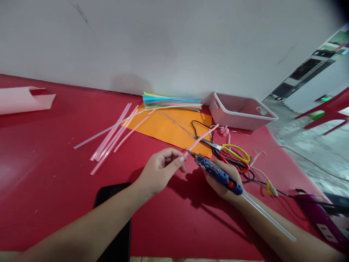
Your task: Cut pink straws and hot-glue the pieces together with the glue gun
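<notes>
Lying just beyond the glue gun (217,172): scissors (217,146) and tangled cables (254,179)

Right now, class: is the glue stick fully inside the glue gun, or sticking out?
Sticking out: the translucent glue stick extends well beyond the rear of the blue glue gun.

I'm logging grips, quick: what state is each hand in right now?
Left hand: closed, pinching a pink strip between thumb and fingers.
Right hand: closed, holding a blue glue gun.
</notes>
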`<state>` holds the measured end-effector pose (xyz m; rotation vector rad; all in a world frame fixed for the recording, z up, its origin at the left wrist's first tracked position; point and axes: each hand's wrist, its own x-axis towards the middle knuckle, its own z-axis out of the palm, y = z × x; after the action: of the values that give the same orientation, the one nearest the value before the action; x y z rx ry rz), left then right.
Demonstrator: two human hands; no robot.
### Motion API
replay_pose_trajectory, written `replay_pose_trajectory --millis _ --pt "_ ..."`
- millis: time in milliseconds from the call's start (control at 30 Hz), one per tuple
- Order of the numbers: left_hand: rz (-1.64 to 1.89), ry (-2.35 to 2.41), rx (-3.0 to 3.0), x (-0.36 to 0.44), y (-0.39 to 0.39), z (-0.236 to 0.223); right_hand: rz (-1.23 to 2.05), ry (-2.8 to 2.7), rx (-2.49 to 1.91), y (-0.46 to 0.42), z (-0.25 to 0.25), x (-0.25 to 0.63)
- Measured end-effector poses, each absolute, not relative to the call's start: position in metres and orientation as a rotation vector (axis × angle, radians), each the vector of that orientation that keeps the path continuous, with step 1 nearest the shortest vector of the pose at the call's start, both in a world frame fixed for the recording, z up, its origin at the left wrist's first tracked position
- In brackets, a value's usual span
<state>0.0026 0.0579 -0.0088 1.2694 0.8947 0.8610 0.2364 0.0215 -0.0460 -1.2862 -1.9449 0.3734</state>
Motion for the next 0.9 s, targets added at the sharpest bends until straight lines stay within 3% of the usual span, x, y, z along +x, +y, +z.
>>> replay_pose_trajectory --millis 367,600,900 --pt "0.874 0.856 1.216 0.0025 0.0592 -0.0098 0.389 -1.907 -1.358 0.0203 -0.0473 0.2361" --pt "0.851 0.846 1.038 0.0051 0.0579 -0.0093 0.138 -1.712 -1.385 0.0186 -0.0418 0.2309" --pt "0.851 0.825 0.840 0.0073 0.0601 -0.0114 0.220 -1.816 -1.367 0.0177 -0.0437 0.2347"
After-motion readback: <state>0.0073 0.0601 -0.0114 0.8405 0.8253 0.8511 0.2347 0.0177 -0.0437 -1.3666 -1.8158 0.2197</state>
